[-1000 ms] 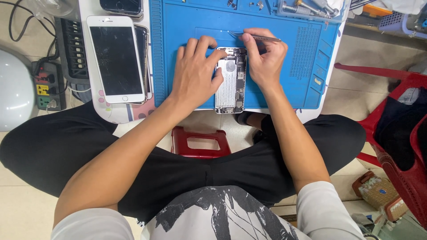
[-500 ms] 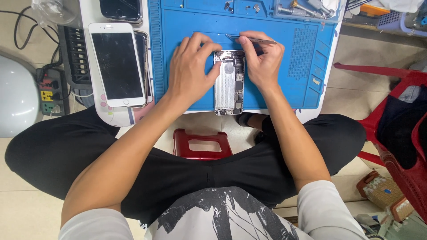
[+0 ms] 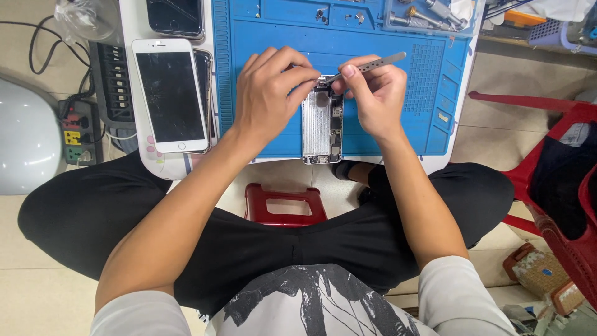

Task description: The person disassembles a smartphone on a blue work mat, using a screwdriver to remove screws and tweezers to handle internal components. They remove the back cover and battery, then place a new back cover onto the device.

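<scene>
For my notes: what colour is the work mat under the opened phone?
Blue; the flat rubber work mat shows best in the head view.

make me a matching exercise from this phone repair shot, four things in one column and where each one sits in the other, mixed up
Things:
1. opened silver phone body with its insides showing
2. thin metal tweezers
3. white smartphone with a dark cracked screen
4. red plastic stool

Places:
A. on the floor between the person's legs, below the table edge
B. pinched in the right hand, tip pointing at the top of the open phone
C. on the blue work mat, steadied by the left hand
D. left of the blue mat, on the white table part

Pairs: 1-C, 2-B, 3-D, 4-A
</scene>
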